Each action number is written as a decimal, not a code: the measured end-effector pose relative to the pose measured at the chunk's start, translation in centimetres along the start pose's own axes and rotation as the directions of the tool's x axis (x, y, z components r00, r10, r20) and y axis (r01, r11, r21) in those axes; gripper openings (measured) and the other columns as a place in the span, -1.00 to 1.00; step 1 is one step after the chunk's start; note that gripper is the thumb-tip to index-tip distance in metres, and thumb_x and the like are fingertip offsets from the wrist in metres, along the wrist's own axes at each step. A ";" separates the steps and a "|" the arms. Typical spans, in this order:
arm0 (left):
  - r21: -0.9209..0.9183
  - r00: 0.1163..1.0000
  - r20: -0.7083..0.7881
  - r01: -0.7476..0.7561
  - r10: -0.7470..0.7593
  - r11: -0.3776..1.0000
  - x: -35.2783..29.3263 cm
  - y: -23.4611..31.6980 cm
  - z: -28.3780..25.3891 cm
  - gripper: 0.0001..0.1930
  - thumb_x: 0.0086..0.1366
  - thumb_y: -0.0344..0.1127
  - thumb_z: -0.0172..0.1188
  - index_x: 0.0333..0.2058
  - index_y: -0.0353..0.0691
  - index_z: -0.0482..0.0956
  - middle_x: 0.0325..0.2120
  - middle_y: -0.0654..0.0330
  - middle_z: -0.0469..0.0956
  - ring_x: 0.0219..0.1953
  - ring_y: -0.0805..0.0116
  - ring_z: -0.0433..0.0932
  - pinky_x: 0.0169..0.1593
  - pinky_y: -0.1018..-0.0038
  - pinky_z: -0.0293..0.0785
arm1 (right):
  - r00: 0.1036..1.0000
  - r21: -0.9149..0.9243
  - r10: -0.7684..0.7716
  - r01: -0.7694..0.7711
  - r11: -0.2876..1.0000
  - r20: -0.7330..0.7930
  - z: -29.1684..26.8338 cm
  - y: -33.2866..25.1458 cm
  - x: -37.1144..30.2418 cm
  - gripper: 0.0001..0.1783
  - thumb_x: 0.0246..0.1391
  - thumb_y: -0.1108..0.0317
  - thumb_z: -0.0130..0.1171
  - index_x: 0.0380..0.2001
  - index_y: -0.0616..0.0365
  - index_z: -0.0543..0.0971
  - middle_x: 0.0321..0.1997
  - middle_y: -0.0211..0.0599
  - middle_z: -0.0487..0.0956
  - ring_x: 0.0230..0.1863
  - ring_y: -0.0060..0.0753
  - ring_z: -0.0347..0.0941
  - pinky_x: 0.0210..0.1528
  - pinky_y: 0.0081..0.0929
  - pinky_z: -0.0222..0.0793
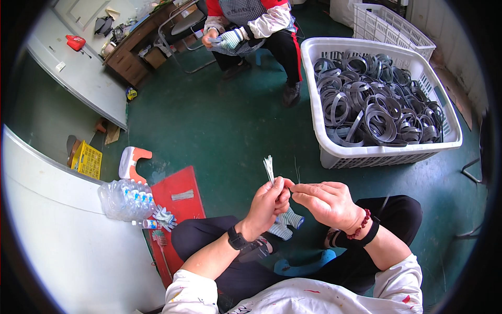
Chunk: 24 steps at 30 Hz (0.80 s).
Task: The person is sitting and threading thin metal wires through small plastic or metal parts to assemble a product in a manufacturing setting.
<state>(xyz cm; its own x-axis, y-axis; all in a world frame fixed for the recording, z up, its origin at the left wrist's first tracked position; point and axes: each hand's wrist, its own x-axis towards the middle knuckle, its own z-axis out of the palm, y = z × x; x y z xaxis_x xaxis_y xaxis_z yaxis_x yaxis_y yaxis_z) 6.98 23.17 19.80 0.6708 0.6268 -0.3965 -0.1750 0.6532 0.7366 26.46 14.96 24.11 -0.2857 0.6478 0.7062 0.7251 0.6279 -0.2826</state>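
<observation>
My left hand [265, 206] is closed round a bundle of thin, pale wire strands [269, 167], whose tips fan out above the fist. Close beside it on the right, my right hand [328, 203] pinches a few fine, dark wires [297, 171] that stick up from the fingertips. The fingers of both hands almost meet. Below them, a pair of striped knit gloves [286, 224] lies between my feet. Another small bundle of pale strands [182, 195] rests on the red mat [183, 180] to the left.
A white plastic basket [384, 152] full of coiled dark strips [379, 123] stands at the right. Across the floor sits another person [256, 31], one hand gloved. To my left are packed bottles [126, 200], a glove [164, 217], a brush [160, 239] and an orange-and-white stool [127, 162].
</observation>
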 end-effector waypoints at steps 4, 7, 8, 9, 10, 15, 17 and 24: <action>0.006 1.000 -0.007 0.019 -0.019 1.000 0.0 -0.2 -0.1 -0.67 0.63 -0.07 -0.07 -0.08 -0.21 0.50 -0.52 0.45 0.29 -0.59 0.69 0.11 -0.49 0.66 0.11 | 0.998 0.007 -0.004 0.004 1.000 -0.059 0.0 -0.2 0.3 -0.75 -0.01 0.50 0.42 -0.24 0.17 0.61 -0.16 -0.24 0.74 -0.29 -0.31 0.72 -0.32 -0.45 0.66; -0.010 1.000 0.014 0.024 -0.024 1.000 -0.1 -0.2 0.0 -0.68 0.63 -0.07 -0.07 -0.08 -0.21 0.50 -0.52 0.45 0.29 -0.59 0.68 0.10 -0.49 0.66 0.09 | 0.998 0.010 -0.002 0.002 1.000 -0.064 0.0 -0.2 0.2 -0.74 -0.02 0.50 0.43 -0.23 0.17 0.61 -0.15 -0.24 0.74 -0.29 -0.31 0.73 -0.31 -0.45 0.67; -0.007 1.000 0.017 0.022 -0.022 1.000 0.0 -0.1 0.0 -0.68 0.63 -0.07 -0.07 -0.08 -0.21 0.50 -0.52 0.45 0.29 -0.59 0.68 0.10 -0.49 0.66 0.09 | 0.998 0.008 -0.002 0.003 1.000 -0.065 0.0 -0.2 0.2 -0.74 -0.02 0.49 0.43 -0.23 0.16 0.61 -0.15 -0.23 0.74 -0.28 -0.30 0.73 -0.31 -0.45 0.67; -0.006 1.000 0.026 0.017 -0.016 1.000 0.1 -0.1 -0.1 -0.68 0.63 -0.07 -0.07 -0.09 -0.21 0.50 -0.52 0.46 0.29 -0.59 0.68 0.10 -0.50 0.66 0.08 | 0.998 0.008 -0.003 0.003 1.000 -0.067 0.0 -0.2 0.3 -0.74 -0.02 0.49 0.43 -0.23 0.16 0.61 -0.15 -0.23 0.74 -0.28 -0.30 0.73 -0.31 -0.45 0.67; -0.005 0.999 0.036 0.012 -0.012 1.000 0.1 -0.1 -0.2 -0.68 0.63 -0.07 -0.07 -0.09 -0.21 0.50 -0.52 0.46 0.29 -0.60 0.69 0.10 -0.50 0.66 0.08 | 0.998 0.012 -0.002 0.003 1.000 -0.065 -0.1 -0.3 0.3 -0.74 -0.02 0.49 0.44 -0.23 0.16 0.62 -0.15 -0.23 0.74 -0.28 -0.30 0.73 -0.30 -0.46 0.67; -0.012 1.000 0.020 0.017 -0.017 1.000 0.1 -0.2 -0.1 -0.70 0.63 -0.09 -0.07 -0.10 -0.20 0.50 -0.53 0.46 0.29 -0.61 0.70 0.09 -0.50 0.67 0.07 | 0.998 0.015 0.001 0.000 1.000 -0.064 -0.2 -0.4 0.0 -0.75 -0.01 0.49 0.43 -0.23 0.16 0.62 -0.15 -0.23 0.74 -0.27 -0.31 0.73 -0.30 -0.46 0.67; -0.017 1.000 0.012 0.016 -0.016 1.000 0.2 -0.2 -0.1 -0.70 0.63 -0.09 -0.07 -0.10 -0.20 0.50 -0.53 0.46 0.29 -0.61 0.70 0.09 -0.50 0.67 0.07 | 1.000 0.016 0.017 -0.017 1.000 0.003 -0.3 -0.4 -0.2 -0.67 -0.01 0.47 0.31 -0.11 0.14 0.63 -0.01 -0.22 0.71 -0.13 -0.33 0.72 -0.19 -0.46 0.67; -0.009 1.000 0.012 0.018 -0.018 1.000 0.1 -0.2 -0.1 -0.71 0.63 -0.10 -0.07 -0.09 -0.20 0.50 -0.54 0.47 0.30 -0.61 0.71 0.11 -0.51 0.67 0.07 | 0.998 0.004 0.005 -0.005 1.000 -0.056 -0.1 -0.4 0.2 -0.78 0.01 0.48 0.43 -0.24 0.14 0.64 -0.14 -0.26 0.74 -0.27 -0.36 0.72 -0.30 -0.50 0.65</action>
<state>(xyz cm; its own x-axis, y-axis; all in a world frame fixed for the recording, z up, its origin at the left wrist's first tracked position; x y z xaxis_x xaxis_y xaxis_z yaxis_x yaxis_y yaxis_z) 7.02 23.17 19.57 0.6828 0.6094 -0.4030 -0.1692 0.6686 0.7241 26.17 14.75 24.42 -0.2465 0.6259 0.7399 0.7237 0.6267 -0.2890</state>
